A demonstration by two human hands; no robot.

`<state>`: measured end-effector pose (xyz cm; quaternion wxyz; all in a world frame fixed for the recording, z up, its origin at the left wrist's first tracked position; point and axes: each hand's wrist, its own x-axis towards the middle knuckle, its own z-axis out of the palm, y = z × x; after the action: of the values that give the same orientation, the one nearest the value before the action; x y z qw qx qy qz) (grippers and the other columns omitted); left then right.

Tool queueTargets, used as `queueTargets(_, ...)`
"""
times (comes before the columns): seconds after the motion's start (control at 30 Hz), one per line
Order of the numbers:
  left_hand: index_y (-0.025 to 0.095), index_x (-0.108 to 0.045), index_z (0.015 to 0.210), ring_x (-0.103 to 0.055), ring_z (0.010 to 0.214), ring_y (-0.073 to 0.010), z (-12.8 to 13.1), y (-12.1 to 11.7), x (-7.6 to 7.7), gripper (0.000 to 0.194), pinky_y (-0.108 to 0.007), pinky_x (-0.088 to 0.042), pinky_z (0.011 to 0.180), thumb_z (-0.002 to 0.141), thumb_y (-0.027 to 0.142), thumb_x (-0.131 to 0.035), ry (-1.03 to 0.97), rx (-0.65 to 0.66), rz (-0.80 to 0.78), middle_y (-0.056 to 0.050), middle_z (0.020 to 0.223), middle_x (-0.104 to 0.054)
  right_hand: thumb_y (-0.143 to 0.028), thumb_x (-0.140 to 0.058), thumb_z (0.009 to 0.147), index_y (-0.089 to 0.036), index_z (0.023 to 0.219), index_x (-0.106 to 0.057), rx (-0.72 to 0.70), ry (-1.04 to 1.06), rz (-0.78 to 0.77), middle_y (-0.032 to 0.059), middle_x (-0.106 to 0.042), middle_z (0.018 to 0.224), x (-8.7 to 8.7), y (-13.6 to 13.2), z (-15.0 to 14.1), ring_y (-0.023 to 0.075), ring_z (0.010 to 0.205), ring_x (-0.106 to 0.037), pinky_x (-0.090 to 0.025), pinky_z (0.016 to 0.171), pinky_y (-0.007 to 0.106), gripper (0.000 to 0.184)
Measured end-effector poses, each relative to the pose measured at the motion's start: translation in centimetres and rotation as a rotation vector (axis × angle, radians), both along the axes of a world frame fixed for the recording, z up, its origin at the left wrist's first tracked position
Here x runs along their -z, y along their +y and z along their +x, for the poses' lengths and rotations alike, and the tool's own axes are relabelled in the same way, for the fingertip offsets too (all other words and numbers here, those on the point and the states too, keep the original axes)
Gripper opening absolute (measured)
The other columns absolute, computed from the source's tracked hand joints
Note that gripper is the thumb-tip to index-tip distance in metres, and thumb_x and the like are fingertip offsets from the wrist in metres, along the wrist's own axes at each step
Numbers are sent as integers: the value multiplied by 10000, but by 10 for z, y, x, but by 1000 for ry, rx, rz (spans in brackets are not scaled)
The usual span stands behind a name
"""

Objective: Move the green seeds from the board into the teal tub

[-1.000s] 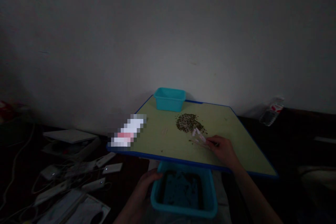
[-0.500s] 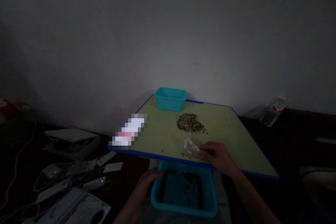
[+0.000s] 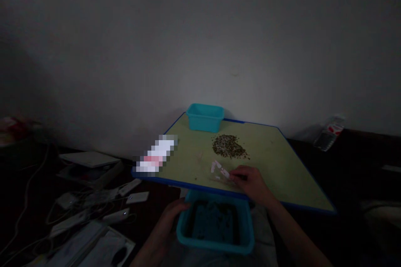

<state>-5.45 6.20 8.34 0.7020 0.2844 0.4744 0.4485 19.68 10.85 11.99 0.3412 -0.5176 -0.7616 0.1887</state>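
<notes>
My right hand point(image 3: 252, 183) is closed in a pinch on a clear plastic piece with pale pink-white markings point(image 3: 221, 169), low over the table near its front edge. Whether it is a bag or a sheet, I cannot tell. My left hand point(image 3: 173, 213) grips the left rim of a turquoise plastic basin point(image 3: 216, 247) at my lap, just below the table edge. Dark bits cling to that basin's floor and sides. Beyond my right hand, a loose pile of small brown grains point(image 3: 229, 147) mixed with paler bits lies on the table.
A second turquoise basin point(image 3: 205, 123) stands at the back of the blue-edged, pale green table point(image 3: 272, 162). A blurred-out bright phone-like slab point(image 3: 156, 155) lies at its left. Cables, power strips point(image 3: 138, 197) and boxes crowd the floor left; a plastic bottle point(image 3: 330, 133) is at right.
My right hand has moved left along the front of the table with the plastic piece. The lower basin and my left hand have shifted slightly left.
</notes>
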Motion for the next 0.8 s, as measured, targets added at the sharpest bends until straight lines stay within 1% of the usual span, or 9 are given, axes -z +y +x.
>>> queueTargets(0.1,201,-681,768,-652,684,-240,-8,3,2,157,-351,-478,687,660,281,-599,-60,73,23,-31,701,-728,-250,-521,793,-206,834,-696,17,-3,40,28,-643,724,2,9,-18,127,630,-564,-407,573,231,184)
queueTargets(0.23,193,-683,773,-645,651,-241,-19,6,3,163,-348,-480,646,671,285,-595,-36,56,34,-39,683,-723,-220,-524,788,-216,828,-696,-37,-17,70,17,-638,727,1,14,-39,118,645,-564,-409,595,229,177)
queueTargets(0.33,195,-673,781,-643,650,-233,-26,9,1,149,-346,-478,652,684,269,-588,-53,78,37,-29,691,-720,-209,-525,787,-219,851,-693,-99,-4,61,14,-637,734,0,11,-46,110,646,-564,-407,603,224,180)
queueTargets(0.4,192,-669,768,-640,649,-224,-28,10,0,129,-340,-477,670,689,251,-585,-66,95,31,-24,683,-717,-208,-524,788,-218,844,-693,-116,0,53,14,-634,726,-1,8,-46,111,646,-561,-402,598,222,179)
queueTargets(0.53,189,-667,748,-642,654,-230,-27,9,-2,118,-357,-480,693,697,247,-578,-101,105,27,-27,676,-716,-224,-518,794,-213,820,-692,-113,-1,32,18,-628,713,-5,4,-43,115,639,-555,-395,585,223,176)
queueTargets(0.63,197,-679,804,-654,707,-261,-23,8,-3,168,-381,-484,719,700,269,-569,-120,105,46,-46,729,-731,-237,-514,798,-214,821,-691,-106,6,18,19,-631,715,-7,3,-36,116,634,-556,-398,577,221,179)
queueTargets(0.73,192,-684,817,-660,734,-281,-19,6,-5,188,-400,-486,733,691,272,-569,-94,92,45,-54,732,-738,-259,-509,800,-213,831,-690,-67,12,22,22,-644,738,-9,4,-16,122,653,-569,-411,578,220,189)
queueTargets(0.8,190,-682,806,-665,722,-278,-18,5,-4,180,-397,-493,713,688,269,-572,-58,53,34,-47,719,-739,-286,-507,799,-208,845,-690,1,-3,32,30,-659,771,-10,4,8,135,679,-584,-427,595,229,204)
